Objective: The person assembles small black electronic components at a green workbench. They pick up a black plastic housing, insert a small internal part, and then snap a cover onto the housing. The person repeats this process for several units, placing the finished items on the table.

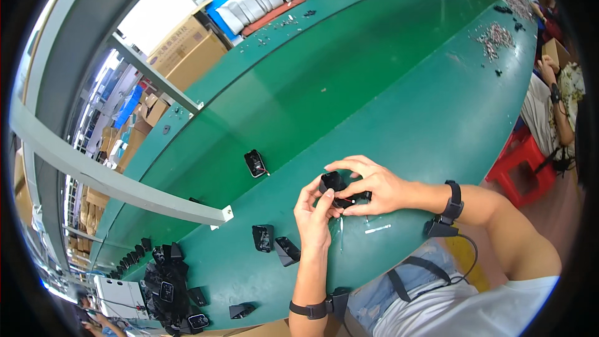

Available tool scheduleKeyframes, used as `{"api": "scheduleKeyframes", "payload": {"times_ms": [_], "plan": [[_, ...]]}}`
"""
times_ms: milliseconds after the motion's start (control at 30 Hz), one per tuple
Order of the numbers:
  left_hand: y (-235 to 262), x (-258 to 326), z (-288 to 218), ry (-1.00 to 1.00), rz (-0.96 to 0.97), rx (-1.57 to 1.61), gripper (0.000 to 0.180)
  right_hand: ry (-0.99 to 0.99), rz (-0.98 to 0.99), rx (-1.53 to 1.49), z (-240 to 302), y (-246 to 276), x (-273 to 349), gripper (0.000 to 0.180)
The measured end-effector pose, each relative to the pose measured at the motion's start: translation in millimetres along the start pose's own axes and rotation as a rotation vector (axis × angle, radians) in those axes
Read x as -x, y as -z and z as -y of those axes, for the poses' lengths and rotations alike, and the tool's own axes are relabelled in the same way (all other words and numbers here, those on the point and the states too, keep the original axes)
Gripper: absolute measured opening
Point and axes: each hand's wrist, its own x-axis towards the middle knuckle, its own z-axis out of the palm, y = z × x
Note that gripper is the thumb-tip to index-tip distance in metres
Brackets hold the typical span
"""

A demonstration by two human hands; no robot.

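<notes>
Both my hands meet over the near edge of the green bench around a small black plastic housing (332,181), an open box shape. My left hand (314,213) grips it from the left with thumb and fingers. Closed around its right side, my right hand (379,186) has its fingertips at a black part with a bit of red wire. The fingers partly hide where the pieces meet. Just below lie a thin rod-like piece (341,234) and a pale narrow strip (377,228). Two more black housings, one open-faced (262,238) and one tilted (287,251), rest left of my left hand.
A similar housing with wire (254,163) sits on the green belt (324,90). A pile of black housings (165,287) stands lower left beside a white box (118,297). Metal frame bars (125,165) cross the left. Small parts (496,39) are heaped far right, near another person's hand (548,68).
</notes>
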Motion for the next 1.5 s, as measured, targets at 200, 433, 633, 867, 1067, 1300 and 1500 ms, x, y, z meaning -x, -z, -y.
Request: {"api": "scheduleKeyframes", "payload": {"times_ms": [200, 433, 633, 867, 1067, 1300, 1500], "plan": [[-5, 1, -4, 0.062, 0.050, 0.039, 0.040, -0.087, 0.027, -0.181, -8, 2, 4, 0.034], [-4, 2, -6, -0.310, -0.011, -0.461, 0.038, -0.621, -0.032, -1.143, -16, 6, -3, 0.018], [-12, 4, -10, -0.661, 0.053, -0.898, 0.057, -0.666, 0.032, -1.523, -33, 0, 7, 0.013], [-6, 7, -4, -0.693, -0.030, -1.053, 0.061, -0.696, 0.037, -1.491, -35, -2, 13, 0.022], [13, -3, -5, -0.776, -0.121, -1.130, 0.054, -0.475, -0.142, -0.584, -44, 16, -30, 0.024], [27, -7, 9, -0.702, -0.019, -1.130, 0.041, -0.112, 0.101, 0.571, -116, 16, -107, 0.020], [28, -10, 1, -0.744, -0.052, -1.116, 0.036, -0.178, 0.166, 0.722, -117, 19, -102, 0.032]]}}
